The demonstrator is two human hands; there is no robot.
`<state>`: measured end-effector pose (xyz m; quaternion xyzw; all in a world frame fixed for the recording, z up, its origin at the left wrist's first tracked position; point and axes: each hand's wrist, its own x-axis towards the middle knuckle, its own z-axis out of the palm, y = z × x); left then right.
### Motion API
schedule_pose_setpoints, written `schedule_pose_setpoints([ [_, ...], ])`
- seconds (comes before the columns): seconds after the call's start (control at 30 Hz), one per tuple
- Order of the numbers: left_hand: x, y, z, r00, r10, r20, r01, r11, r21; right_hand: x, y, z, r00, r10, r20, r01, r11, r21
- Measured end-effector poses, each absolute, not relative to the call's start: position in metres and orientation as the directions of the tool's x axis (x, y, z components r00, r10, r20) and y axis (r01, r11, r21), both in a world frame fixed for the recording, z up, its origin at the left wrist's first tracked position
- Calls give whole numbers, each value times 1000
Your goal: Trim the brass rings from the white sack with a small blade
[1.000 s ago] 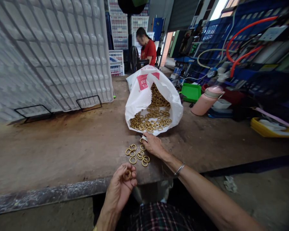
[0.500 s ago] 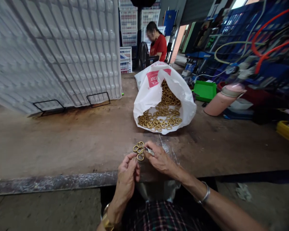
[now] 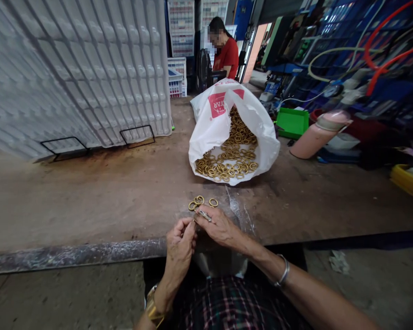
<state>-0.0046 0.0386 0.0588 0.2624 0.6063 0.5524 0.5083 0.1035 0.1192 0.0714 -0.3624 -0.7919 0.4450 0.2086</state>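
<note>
My left hand (image 3: 181,243) is closed in a pinch at the table's front edge. Between thumb and forefinger sits what looks like a brass-coloured ring, mostly hidden by the fingers. Close against it, my right hand (image 3: 222,228) grips a small grey metal tool (image 3: 204,215), whose tip points at the left fingertips; its exact kind cannot be made out. Just beyond the hands lie a few loose brass-coloured rings (image 3: 199,200), and one single ring (image 3: 213,202) rests apart to their right. A white plastic sack (image 3: 206,133) lies open farther back, with many more rings (image 3: 239,137) inside.
Stacked translucent ribbed trays (image 3: 124,68) stand at the left behind black wire brackets (image 3: 137,134). To the right are a pink bottle (image 3: 311,140), a green tray (image 3: 292,123), a yellow container (image 3: 409,180) and hoses. A person in red (image 3: 227,57) sits beyond the sack.
One ring now lies apart on the right. The ring seen at my left fingertips no longer shows fully. Both hands have drawn closer together, and the view has tilted slightly downward.
</note>
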Motion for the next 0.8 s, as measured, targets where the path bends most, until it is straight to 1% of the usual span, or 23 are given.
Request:
schedule_pose_setpoints([
  [0.23,-8,36,57,-156,916,-368,-466,260,845,101,116,79,-614,786,-64,411,250,-877],
  [0.53,-6,36,54,-109,929,-354,-591,225,775,99,116,69,-587,804,-94,344,142,-928],
  [0.7,-8,34,56,-80,933,-350,-666,211,715,99,119,64,-596,800,-66,315,157,-936],
  [0.73,-8,34,56,-84,935,-345,-674,202,711,100,119,63,-591,805,-49,326,182,-928],
  [0.8,-8,34,57,-101,937,-336,-681,181,710,103,119,62,-592,806,-1,383,281,-880],
])
